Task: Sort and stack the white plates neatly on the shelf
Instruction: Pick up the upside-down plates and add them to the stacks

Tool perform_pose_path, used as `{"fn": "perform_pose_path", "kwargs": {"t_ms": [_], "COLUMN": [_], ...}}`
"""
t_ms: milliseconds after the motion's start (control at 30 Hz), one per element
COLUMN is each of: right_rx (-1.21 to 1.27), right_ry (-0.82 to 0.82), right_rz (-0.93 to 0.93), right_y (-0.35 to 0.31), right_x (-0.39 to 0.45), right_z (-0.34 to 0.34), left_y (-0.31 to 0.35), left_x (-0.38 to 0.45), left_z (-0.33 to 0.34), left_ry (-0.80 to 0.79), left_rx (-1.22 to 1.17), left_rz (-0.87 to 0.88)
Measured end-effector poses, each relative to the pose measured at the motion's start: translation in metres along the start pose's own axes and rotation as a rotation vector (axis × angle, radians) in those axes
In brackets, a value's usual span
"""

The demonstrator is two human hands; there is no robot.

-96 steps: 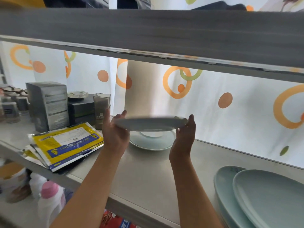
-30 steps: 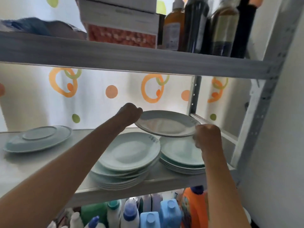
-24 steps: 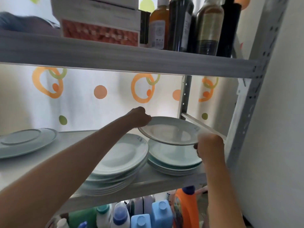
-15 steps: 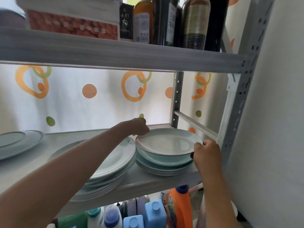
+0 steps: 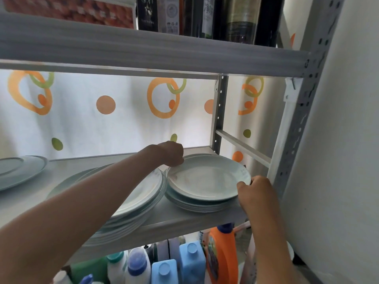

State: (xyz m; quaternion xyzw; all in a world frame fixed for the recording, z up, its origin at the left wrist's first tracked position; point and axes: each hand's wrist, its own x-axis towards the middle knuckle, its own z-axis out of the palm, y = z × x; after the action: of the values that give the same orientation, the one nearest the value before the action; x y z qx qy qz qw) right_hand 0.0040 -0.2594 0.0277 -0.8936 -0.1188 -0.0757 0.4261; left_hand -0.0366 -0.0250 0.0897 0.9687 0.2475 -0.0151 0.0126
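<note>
A white plate [image 5: 207, 177] rests on top of the small stack of plates [image 5: 196, 206] at the right end of the grey shelf [image 5: 184, 222]. My left hand [image 5: 171, 153] pinches its far left rim. My right hand [image 5: 256, 191] grips its near right rim. A wider stack of larger plates [image 5: 141, 193] sits just left of it, partly hidden under my left forearm. Another plate [image 5: 18, 171] lies upside down at the far left of the shelf.
The shelf above [image 5: 143, 50] holds dark bottles [image 5: 240, 19] and a box [image 5: 67, 11]. Grey perforated uprights [image 5: 301, 119] and a cross bar [image 5: 242, 148] close the right side, next to a wall. Detergent bottles [image 5: 221, 255] stand on the level below.
Both hands have carried the plate from the left part of the shelf to the right end and lowered it from above the small stack until it rests on top.
</note>
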Motion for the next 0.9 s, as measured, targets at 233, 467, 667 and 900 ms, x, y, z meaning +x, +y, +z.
{"fn": "perform_pose_path", "kwargs": {"t_ms": [233, 467, 667, 900], "right_rx": [-0.162, -0.131, 0.021, 0.001], "right_ry": [0.096, 0.103, -0.016, -0.15], "right_rz": [0.016, -0.153, -0.262, -0.525], "right_y": [-0.025, -0.083, -0.137, -0.229], "right_x": [-0.014, -0.044, -0.07, -0.147], "right_z": [-0.013, 0.0, 0.026, 0.064], "left_y": [-0.008, -0.022, -0.069, -0.188], "left_x": [-0.014, -0.039, -0.078, -0.146], "left_z": [-0.002, -0.012, -0.023, -0.026], "left_ry": [0.157, 0.381, 0.551, 0.701], "left_rx": [-0.062, -0.186, -0.346, -0.543], "left_rz": [0.128, 0.367, 0.371, 0.212]}}
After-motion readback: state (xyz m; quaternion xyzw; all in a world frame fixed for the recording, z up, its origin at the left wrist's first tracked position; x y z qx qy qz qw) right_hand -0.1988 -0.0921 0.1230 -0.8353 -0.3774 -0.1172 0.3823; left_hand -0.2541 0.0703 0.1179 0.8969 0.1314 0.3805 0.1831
